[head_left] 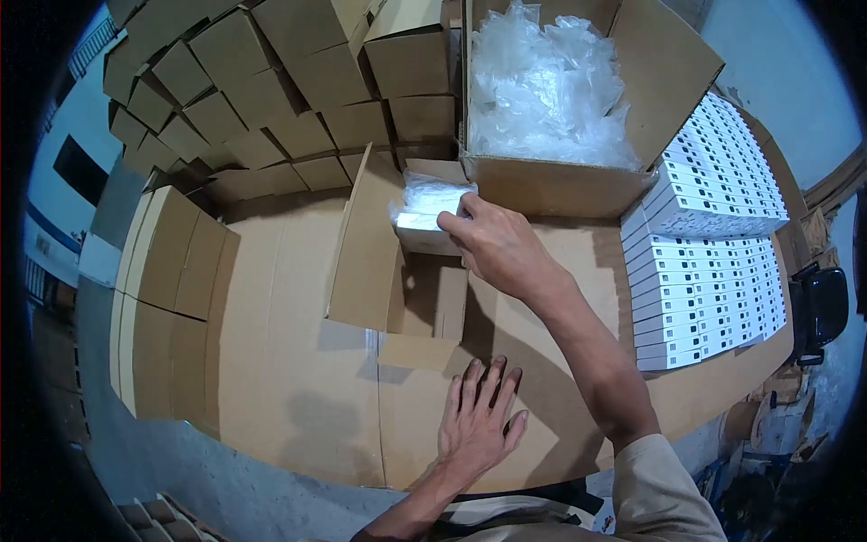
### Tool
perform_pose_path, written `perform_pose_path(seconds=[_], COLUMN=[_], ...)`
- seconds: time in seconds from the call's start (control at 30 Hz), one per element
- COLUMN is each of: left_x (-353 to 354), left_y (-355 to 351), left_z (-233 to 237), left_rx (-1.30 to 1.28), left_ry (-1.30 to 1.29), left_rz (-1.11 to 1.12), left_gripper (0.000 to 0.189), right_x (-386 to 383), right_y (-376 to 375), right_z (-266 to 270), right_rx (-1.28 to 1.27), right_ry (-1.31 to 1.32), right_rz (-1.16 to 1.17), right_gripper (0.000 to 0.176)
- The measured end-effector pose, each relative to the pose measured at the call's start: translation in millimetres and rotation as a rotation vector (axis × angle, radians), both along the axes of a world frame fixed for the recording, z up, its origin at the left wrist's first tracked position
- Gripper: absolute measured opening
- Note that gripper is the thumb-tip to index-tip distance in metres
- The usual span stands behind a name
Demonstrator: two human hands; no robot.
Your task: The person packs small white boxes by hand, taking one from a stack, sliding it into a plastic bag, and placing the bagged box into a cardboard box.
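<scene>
An open cardboard carton (362,253) stands on the cardboard-covered table, its flaps up and part of its inside bare. At its far end is a small white box (423,233), with crinkled clear plastic (433,191) behind and against it. My right hand (508,244) reaches over the carton, its thumb and fingers closed on the right end of the white box; the fingertips are partly hidden. Nearer to me, my left hand (479,417) lies flat on the table with its fingers spread. It holds nothing and rests just short of the carton's near flap (415,351).
A big open box (560,185) full of clear plastic bags (546,90) stands behind. White labelled boxes (704,289) are stacked in rows at the right. Brown cartons (316,72) pile up at the back, and flat cartons (172,262) stand at the left edge.
</scene>
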State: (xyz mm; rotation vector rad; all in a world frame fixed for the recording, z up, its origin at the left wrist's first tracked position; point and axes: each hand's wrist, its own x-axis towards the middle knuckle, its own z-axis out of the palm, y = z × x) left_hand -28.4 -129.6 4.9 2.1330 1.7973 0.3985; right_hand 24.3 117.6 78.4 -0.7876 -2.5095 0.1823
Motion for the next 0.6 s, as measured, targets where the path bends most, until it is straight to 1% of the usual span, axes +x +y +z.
perform_pose_path(seconds=[0.1,0.3,0.37,0.5,0.6], left_x=[0,-1,-1,0,2], left_y=[0,1,1,2,3], left_z=[-1,-3,-1,1,1], left_rx=[-0.004,0.007,-0.003,-0.013,0.012], left_ry=[-0.005,-0.004,-0.005,-0.006,-0.01], left_rz=[-0.003,-0.006,-0.004,-0.001,0.008], left_gripper=[0.065,0.065,0.066,0.066,0.066], right_x=[-2,-8,-9,-9,-4], right_y=[2,2,-1,-9,-20], right_z=[-8,-15,-15,-11,-3], right_rx=[-0.022,0.02,-0.004,-0.047,-0.152], right_ry=[-0.002,-0.011,-0.011,-0.004,-0.046], right_rz=[-0.027,-0.068,-0.106,-0.164,-0.188], right_gripper=[0.019,0.008,0.01,0.02,0.028])
